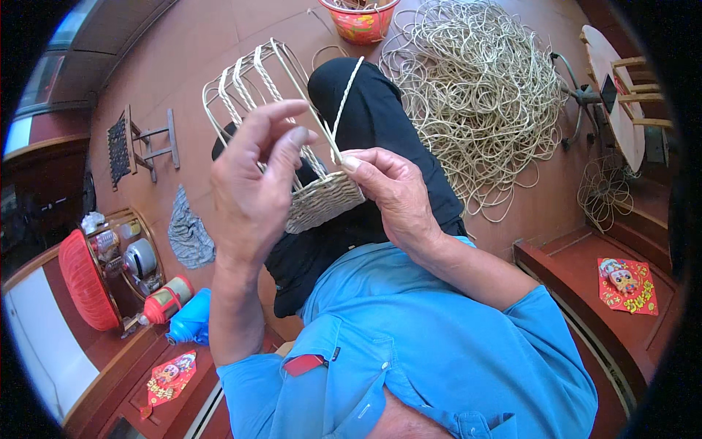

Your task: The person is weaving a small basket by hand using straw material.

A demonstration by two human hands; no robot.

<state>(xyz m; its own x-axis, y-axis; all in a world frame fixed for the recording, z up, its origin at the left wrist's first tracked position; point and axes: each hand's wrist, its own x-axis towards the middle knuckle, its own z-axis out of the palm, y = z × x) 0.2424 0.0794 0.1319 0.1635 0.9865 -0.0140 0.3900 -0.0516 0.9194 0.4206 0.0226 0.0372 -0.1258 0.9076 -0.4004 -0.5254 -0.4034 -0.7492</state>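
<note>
A half-woven basket (325, 203) of tan twisted cord rests across my lap, with its tightly woven part nearest me. Loops of cord and bare frame rods (256, 77) stand out from its far side. My right hand (393, 192) pinches the basket's right corner between thumb and fingers. From that corner a loose twisted cord end (346, 99) sticks up and away. My left hand (257, 175) is raised over the basket's left part, thumb and forefinger apart, with nothing visible between them. It hides some of the weave and frame behind it.
A large heap of loose cord (475, 102) covers the floor at far right, beside a round-topped stool (610, 99). A red patterned tub (362, 23) stands at the far side. On the left are a small stool (135, 146), a grey cloth (190, 233) and a blue bottle (191, 320).
</note>
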